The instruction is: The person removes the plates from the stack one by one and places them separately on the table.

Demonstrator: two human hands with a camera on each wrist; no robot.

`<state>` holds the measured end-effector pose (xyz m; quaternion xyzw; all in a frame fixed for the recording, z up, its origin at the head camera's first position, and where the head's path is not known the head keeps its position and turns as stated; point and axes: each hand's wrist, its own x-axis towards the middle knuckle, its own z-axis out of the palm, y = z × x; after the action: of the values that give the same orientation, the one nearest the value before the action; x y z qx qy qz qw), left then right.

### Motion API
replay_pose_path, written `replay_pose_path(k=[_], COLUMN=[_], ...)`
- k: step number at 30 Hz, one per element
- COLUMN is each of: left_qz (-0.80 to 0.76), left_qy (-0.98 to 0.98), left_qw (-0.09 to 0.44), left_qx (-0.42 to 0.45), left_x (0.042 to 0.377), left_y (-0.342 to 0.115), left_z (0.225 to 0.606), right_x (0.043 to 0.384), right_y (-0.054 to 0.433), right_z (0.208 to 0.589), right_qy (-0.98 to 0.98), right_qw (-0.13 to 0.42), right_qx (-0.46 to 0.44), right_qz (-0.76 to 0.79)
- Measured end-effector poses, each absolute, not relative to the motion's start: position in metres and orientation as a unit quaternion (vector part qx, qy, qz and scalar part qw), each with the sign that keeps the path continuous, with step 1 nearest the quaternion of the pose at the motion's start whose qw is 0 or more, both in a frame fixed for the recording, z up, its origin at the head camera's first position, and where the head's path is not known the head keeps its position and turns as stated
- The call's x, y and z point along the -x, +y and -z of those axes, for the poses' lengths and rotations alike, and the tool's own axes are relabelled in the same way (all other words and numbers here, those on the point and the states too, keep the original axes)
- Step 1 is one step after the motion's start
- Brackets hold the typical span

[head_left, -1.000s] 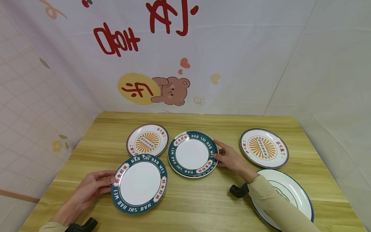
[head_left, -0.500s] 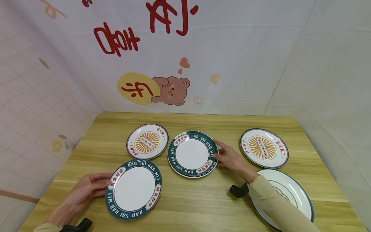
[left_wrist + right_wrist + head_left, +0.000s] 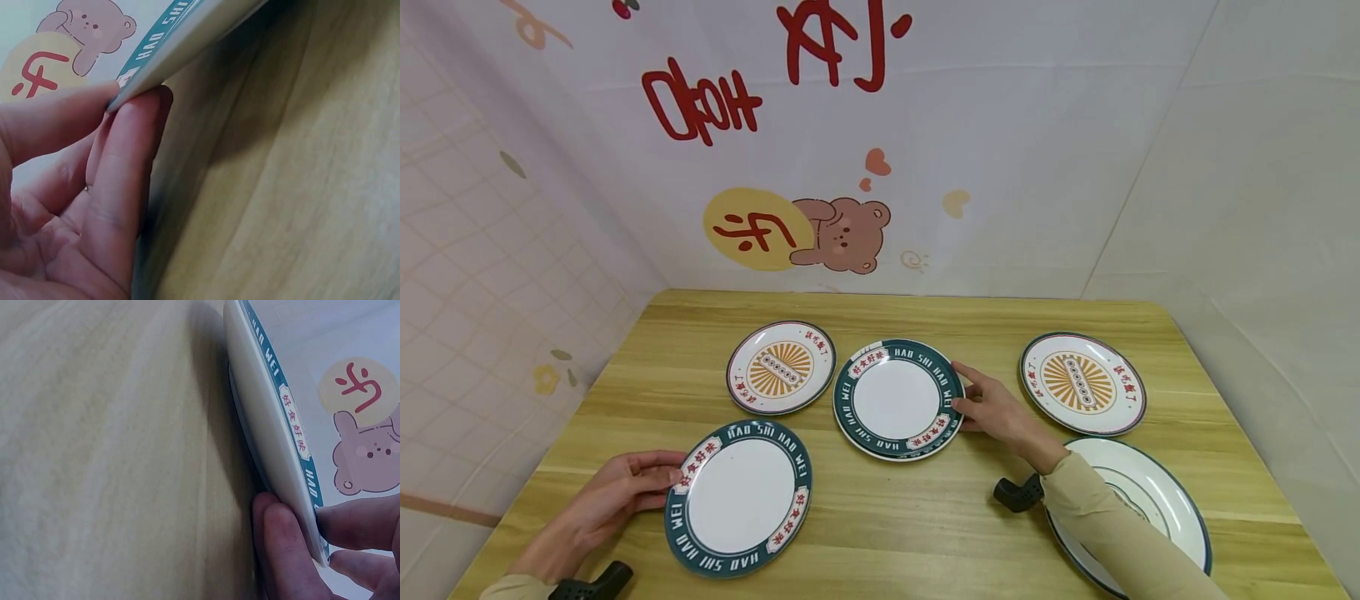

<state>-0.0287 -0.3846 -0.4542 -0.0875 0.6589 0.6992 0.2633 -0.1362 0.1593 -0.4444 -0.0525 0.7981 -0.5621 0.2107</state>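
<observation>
A white plate with a lettered green rim [image 3: 741, 496] lies at the front left of the head view. My left hand [image 3: 621, 493] pinches its left edge, thumb on top and fingers beneath; the left wrist view shows the fingertips [image 3: 137, 115] under the rim. A matching green-rimmed plate [image 3: 897, 400] is at the middle of the table. On its right edge, my right hand [image 3: 1000, 412] grips with thumb and fingers. In the right wrist view, fingers [image 3: 290, 544] lie under that plate's pale underside [image 3: 269, 419], close over the wood.
Behind the left plate sits a smaller white plate with an orange sunburst [image 3: 781, 368]. A similar sunburst plate [image 3: 1082, 383] lies at the back right. Below it, a large white plate with a dark rim [image 3: 1180, 508] is partly covered by the right sleeve [image 3: 1127, 533]. A printed cloth backdrop [image 3: 1000, 125] stands behind the table.
My left hand has moved its green-rimmed plate left and toward the front, away from the sunburst plate it overlapped. The right hand and its plate have stayed in place.
</observation>
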Motion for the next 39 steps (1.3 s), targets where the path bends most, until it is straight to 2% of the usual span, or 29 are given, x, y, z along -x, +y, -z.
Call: replay_pose_path(k=[11, 22, 25, 29, 32, 35, 39], left_qz=[-0.682, -0.535, -0.467, -0.356, -0.343, -0.383, -0.426], left_qy=[0.680, 0.807, 0.860, 0.929, 0.938, 0.923, 0.905], left_qw=[0.258, 0.223, 0.187, 0.089, 0.021, -0.011, -0.014], left_qx=[0.080, 0.109, 0.087, 0.054, 0.040, 0.027, 0.002], left_x=[0.030, 0.031, 0.031, 0.029, 0.029, 0.030, 0.033], left_y=[-0.384, -0.370, -0.363, -0.348, -0.332, -0.311, -0.282], left_z=[0.450, 0.437, 0.429, 0.418, 0.409, 0.400, 0.390], right_x=[0.137, 0.137, 0.137, 0.137, 0.137, 0.138, 0.138], right_y=[0.160, 0.160, 0.160, 0.160, 0.161, 0.161, 0.160], right_z=[0.445, 0.443, 0.443, 0.444, 0.444, 0.444, 0.445], right_qy=[0.802, 0.800, 0.798, 0.795, 0.794, 0.796, 0.795], right_qw=[0.209, 0.210, 0.209, 0.211, 0.214, 0.215, 0.214], right_qx=[0.051, 0.051, 0.053, 0.052, 0.049, 0.047, 0.047], right_qz=[0.557, 0.560, 0.562, 0.567, 0.567, 0.564, 0.566])
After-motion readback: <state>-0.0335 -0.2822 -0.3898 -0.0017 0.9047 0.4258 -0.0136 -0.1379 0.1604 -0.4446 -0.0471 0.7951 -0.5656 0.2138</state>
